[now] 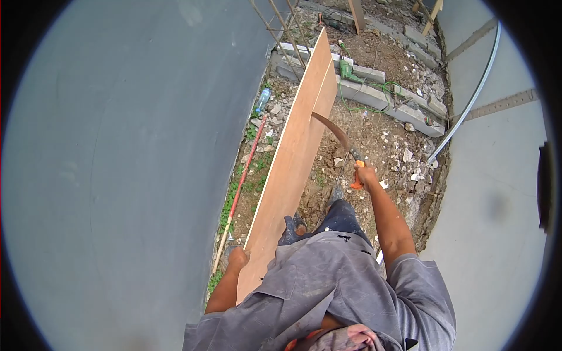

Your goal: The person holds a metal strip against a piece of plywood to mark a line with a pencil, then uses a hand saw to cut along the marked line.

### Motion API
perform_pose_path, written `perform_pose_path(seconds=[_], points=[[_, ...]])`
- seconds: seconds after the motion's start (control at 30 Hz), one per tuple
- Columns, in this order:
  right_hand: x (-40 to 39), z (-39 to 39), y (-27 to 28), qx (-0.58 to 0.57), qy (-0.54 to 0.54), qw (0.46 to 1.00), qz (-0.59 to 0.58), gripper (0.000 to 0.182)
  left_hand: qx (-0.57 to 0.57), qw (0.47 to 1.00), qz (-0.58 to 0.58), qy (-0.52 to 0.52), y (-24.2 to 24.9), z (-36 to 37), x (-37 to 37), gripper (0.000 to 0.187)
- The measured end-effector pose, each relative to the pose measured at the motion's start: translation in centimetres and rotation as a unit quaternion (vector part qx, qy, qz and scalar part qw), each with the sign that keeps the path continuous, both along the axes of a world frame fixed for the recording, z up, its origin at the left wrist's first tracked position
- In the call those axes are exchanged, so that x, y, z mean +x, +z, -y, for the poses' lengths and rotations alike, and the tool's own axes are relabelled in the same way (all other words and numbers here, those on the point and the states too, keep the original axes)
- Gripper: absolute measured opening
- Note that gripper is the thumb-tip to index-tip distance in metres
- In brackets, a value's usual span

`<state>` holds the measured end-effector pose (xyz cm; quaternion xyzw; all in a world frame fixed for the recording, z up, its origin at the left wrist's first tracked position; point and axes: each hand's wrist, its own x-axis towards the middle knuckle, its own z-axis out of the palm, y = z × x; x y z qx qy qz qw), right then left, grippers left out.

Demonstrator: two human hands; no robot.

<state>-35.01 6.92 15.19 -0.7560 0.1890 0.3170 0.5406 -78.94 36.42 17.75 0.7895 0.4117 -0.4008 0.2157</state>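
A long wooden board (293,158) stands on edge, running from beside my body up toward the concrete blocks. My left hand (237,258) is closed on the board's left edge near its lower end. My right hand (366,175) is wrapped round the orange handle of a curved saw (336,131). The saw's blade reaches up and left, and its tip meets the board at a line across the wood. The lower tip of the handle shows below my fingers.
A grey wall (129,164) rises at the left, and a paler one (486,193) at the right. Rubble covers the ground. A red pole (243,178), a bottle (264,99), a green power tool (348,71) with its cord, concrete blocks (366,93) and a metal strip (474,96) lie around.
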Motion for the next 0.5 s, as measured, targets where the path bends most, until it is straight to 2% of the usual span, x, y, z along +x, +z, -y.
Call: perform_pose_path(seconds=[0.07,0.13,0.2,0.27,0.33,0.4,0.43,0.5], points=[[-0.1,0.2,-1.3,0.017,-0.005,1.0,0.016,0.019,0.005,1.0,0.025,-0.016,-1.6,-0.8,-1.1,0.042],[-0.2,-0.4,-1.6,-0.012,0.024,0.998,0.048,0.018,0.023,0.998,0.043,-0.032,-1.7,-1.3,-1.6,0.041],[-0.6,-0.5,-0.8,0.0,0.024,1.0,0.006,0.02,0.024,0.998,0.052,-0.028,-1.6,-1.3,-2.5,0.041],[-0.3,-0.4,-0.8,-0.035,0.047,0.998,0.024,0.018,0.024,0.995,0.097,-0.01,-1.7,-0.9,-2.0,0.041],[-0.3,0.1,-1.3,-0.038,0.031,0.999,0.012,0.017,0.028,0.998,0.06,-0.018,-1.1,-0.3,-1.5,0.04],[0.0,0.5,-1.6,0.005,0.024,0.999,0.028,0.021,0.032,0.999,0.019,-0.029,-1.2,-0.3,-1.4,0.039],[0.2,0.9,-1.5,0.04,0.03,0.999,0.006,0.025,0.036,0.998,0.038,-0.038,-1.5,-0.4,-2.0,0.038],[-0.2,1.2,-1.9,0.039,0.025,0.999,-0.001,0.026,0.04,0.995,0.086,-0.028,-1.2,0.0,-2.3,0.037]])
